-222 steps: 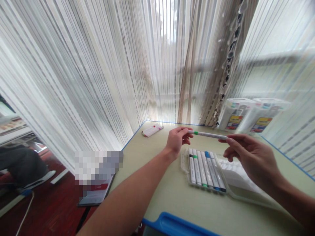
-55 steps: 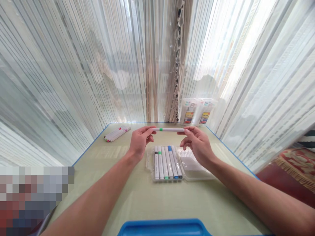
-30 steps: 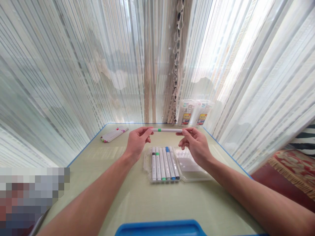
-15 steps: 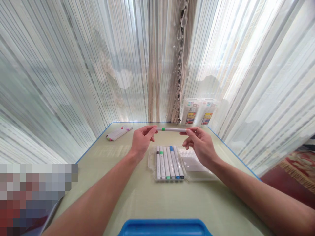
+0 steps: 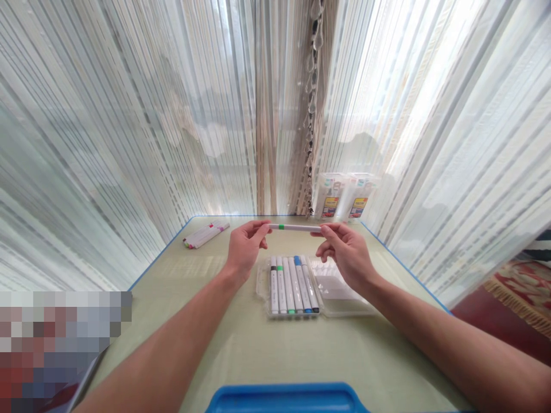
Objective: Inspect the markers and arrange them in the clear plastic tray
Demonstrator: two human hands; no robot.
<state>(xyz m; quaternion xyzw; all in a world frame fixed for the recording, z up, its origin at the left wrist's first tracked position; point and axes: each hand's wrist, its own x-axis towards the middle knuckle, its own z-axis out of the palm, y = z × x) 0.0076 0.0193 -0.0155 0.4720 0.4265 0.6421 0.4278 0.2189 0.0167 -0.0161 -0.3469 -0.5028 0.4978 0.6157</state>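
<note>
Two bare hands hold one white marker (image 5: pixel 299 228) w/ a green band, level & crosswise, above the far half of the pale green table (image 5: pixel 241 350). L hand (image 5: pixel 245 249) pinches its left end btwn thumb & fingers; R hand (image 5: pixel 348 252) pinches the right end the same way, other fingers loosely curled. Green band sits toward the left end, just beside the L fingertips.

Below the marker, nearer & approx. centre, a clear plastic case (image 5: pixel 262 287) lies open on the table. In it: a row of six mkrs (image 5: pixel 293 287), side by side, pointing near-to-far. Far ends L to R: black band, green band, two plain, blue cap, another pale one. Some near ends show green, grey, blue, black. The lid (image 5: pixel 342 304) lies flat to the right, partly hidden by R hand & wrist.

Far left: small bunch of loose mkrs (image 5: pixel 205 235) w/ red & purple bands, well apart from the case. Far right: 2 clear boxes (image 5: pixel 330 198) w/ yellow labels, upright side by side. Blue tray (image 5: pixel 284 392) at the near edge, cut off. Stringy curtain (image 5: pixel 193 115) behind, w/ a bead strand (image 5: pixel 310 97) hanging approx. mid. Near-left corner pixelated, can't tell what's there.
</note>
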